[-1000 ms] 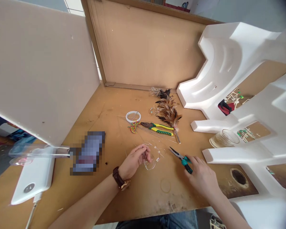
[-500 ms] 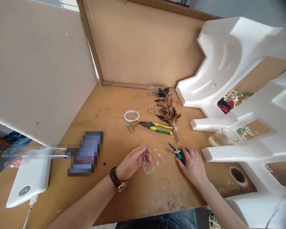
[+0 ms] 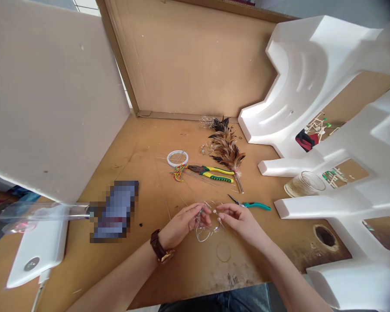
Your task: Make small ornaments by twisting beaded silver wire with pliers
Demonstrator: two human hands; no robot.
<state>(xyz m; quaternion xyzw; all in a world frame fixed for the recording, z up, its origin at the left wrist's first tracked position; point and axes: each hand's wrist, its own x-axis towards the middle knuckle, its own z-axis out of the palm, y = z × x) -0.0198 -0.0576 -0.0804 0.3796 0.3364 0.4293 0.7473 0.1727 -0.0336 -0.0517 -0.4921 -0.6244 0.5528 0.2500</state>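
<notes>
Between the bent fingers of my left hand (image 3: 190, 219) is a loop of silvery wire with clear beads (image 3: 200, 236), held just above the table. My right hand (image 3: 240, 221) is at the loop's right side, its thumb and forefinger pinched close together around the beaded wire; the exact contact is too small to make out. Beyond the right hand, teal-handled needle-nose pliers (image 3: 258, 206) lie on the table, their jaws pointing left. Farther back rest larger pliers with yellow and green grips (image 3: 217, 175).
A white ring with coloured threads (image 3: 177, 158), brown feathers on a stick (image 3: 227, 149) and wire bundles (image 3: 207, 121) lie farther back. A glass (image 3: 303, 184) stands among white foam pieces (image 3: 299, 212) at right. A phone (image 3: 117, 210) and white power bank (image 3: 35, 255) are left.
My right hand has let go of the teal pliers, leaving them on the table, and has moved left to the beaded wire. My left hand keeps its hold.
</notes>
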